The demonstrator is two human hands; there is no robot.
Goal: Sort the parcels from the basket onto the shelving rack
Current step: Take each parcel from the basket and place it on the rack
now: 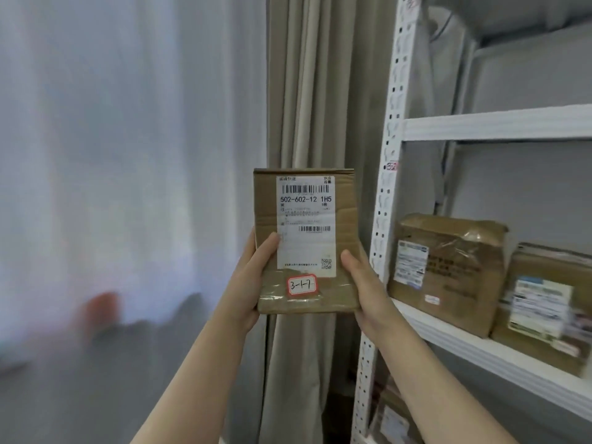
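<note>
A small brown cardboard parcel is held upright in front of me, just left of the white shelving rack. It carries a white shipping label reading 502-602-12 and a red-edged sticker marked 3-1-7. My left hand grips its lower left edge, thumb on the front. My right hand grips its lower right edge, thumb on the front too. The fingers of both hands are hidden behind the parcel. The basket is out of view.
Two brown parcels stand on the rack's middle shelf at right. More parcels sit on a lower shelf. The shelf above shows nothing on it. Beige curtain and sheer white curtain hang behind.
</note>
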